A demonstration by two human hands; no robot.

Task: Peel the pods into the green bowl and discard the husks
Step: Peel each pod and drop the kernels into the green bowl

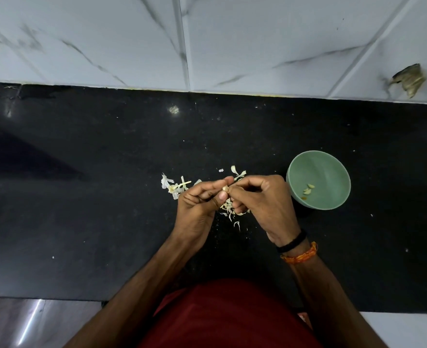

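Observation:
Over the middle of the black counter my left hand (200, 204) and my right hand (262, 199) meet fingertip to fingertip. Between them they pinch one small pale pod (225, 189), mostly hidden by the fingers. Loose whitish husks (174, 185) lie on the counter just beyond my left hand, and more husks (228, 209) are scattered below and between the hands. The green bowl (333, 162) stands upright right of my right hand, almost touching it, with a few peeled pale cloves (308, 189) on its bottom.
The black counter (94, 197) runs the full width and ends at a white marble-tiled wall (232, 46) behind. A torn patch marks the wall at far right (408, 79). My red shirt fills the bottom centre, past the counter's near edge.

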